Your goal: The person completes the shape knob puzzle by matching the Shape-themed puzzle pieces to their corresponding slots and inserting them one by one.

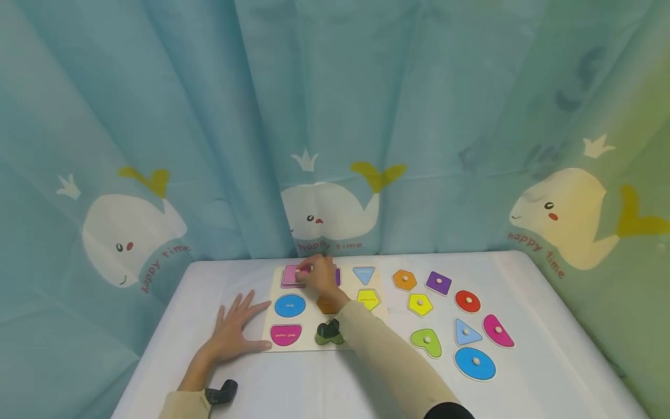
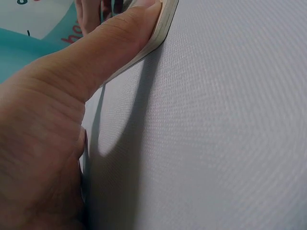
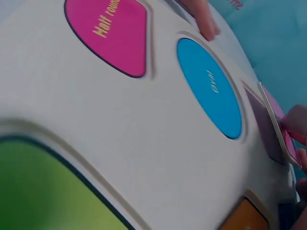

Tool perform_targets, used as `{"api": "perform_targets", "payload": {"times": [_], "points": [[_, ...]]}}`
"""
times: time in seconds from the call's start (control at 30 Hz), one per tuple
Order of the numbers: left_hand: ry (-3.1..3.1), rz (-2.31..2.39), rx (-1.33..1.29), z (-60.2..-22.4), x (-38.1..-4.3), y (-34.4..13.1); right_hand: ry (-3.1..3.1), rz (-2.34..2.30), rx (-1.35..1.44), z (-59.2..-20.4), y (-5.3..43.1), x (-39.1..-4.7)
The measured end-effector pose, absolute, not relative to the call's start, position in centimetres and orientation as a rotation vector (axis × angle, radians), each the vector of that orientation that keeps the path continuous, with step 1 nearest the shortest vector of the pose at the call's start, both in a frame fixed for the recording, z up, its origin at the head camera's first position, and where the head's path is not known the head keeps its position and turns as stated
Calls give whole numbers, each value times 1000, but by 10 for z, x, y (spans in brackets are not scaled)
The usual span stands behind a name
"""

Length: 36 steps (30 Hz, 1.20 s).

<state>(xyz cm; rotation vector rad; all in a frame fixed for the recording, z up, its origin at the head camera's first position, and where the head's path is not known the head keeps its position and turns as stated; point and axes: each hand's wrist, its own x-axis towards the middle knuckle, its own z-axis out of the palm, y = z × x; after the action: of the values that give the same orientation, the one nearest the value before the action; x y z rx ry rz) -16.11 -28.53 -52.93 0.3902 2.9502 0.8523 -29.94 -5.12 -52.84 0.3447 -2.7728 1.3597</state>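
Note:
In the head view, my right hand (image 1: 321, 278) pinches a pink square puzzle piece (image 1: 289, 274) at its small knob, over the pink recess at the far left of the puzzle board (image 1: 311, 323). The right wrist view has this piece (image 3: 277, 115) tilted at its recess (image 3: 261, 122), one edge raised. My left hand (image 1: 234, 327) lies with fingers spread at the board's left side. Its thumb (image 2: 103, 52) presses on the board's near corner in the left wrist view. Blue oval (image 1: 289, 305) and magenta half-round (image 1: 285, 334) recesses show between the hands.
Several knobbed pieces lie to the right of the board, among them a red circle (image 1: 467, 301), a blue oval piece (image 1: 471, 369), a green heart (image 1: 428, 343) and a purple rectangle (image 1: 438, 283). A whale-printed curtain (image 1: 324, 116) hangs behind the white table (image 1: 544, 326).

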Motion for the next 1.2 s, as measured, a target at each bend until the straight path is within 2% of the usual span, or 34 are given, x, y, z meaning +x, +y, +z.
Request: {"api": "perform_targets", "payload": {"times": [0.2,1.2], "points": [[2942,837,376,-529,-161,-284,-2780,1219,398,-534,-58,-298],[2947,818,351,-527,-161,-282,-2869,1125,445,-543,-58,-302]]}}
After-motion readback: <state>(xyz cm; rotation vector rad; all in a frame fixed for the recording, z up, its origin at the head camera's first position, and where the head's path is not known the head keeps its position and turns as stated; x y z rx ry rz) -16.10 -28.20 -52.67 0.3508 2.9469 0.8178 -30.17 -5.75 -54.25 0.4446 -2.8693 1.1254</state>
